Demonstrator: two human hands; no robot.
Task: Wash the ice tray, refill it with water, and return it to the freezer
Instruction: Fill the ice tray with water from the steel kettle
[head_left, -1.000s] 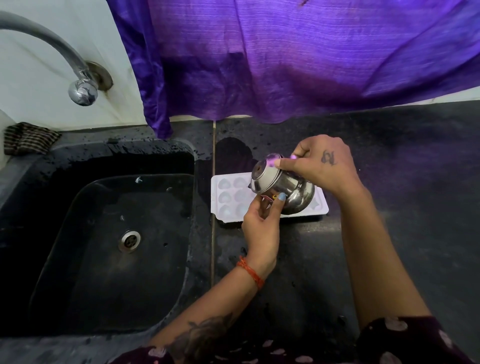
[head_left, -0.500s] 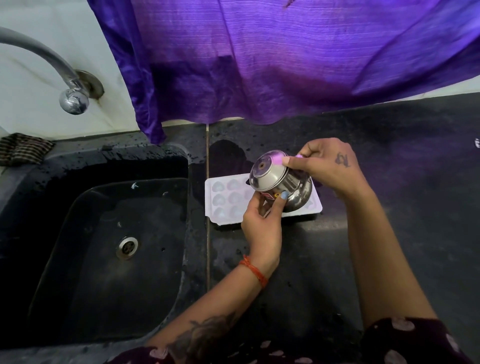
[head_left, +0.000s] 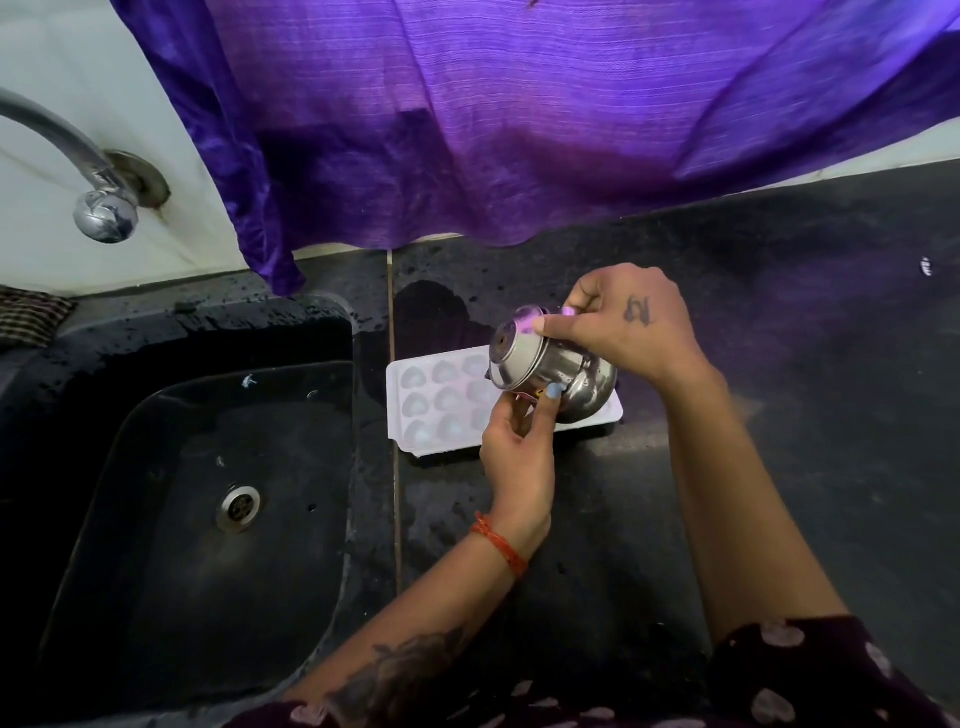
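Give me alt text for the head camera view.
Both hands, left hand and right hand, hold a tilted steel pot over a white ice tray on a dark wet counter, beside a black sink.

orange wrist thread (head_left: 500, 550), tattooed forearm, heart-print dark sleeves (head_left: 810, 675)

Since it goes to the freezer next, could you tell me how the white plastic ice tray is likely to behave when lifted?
The white plastic ice tray looks thin, so it may flex. Any water in its shallow heart-shaped cells would probably slosh unless carried level. The wet black countertop suggests a slippery underside.
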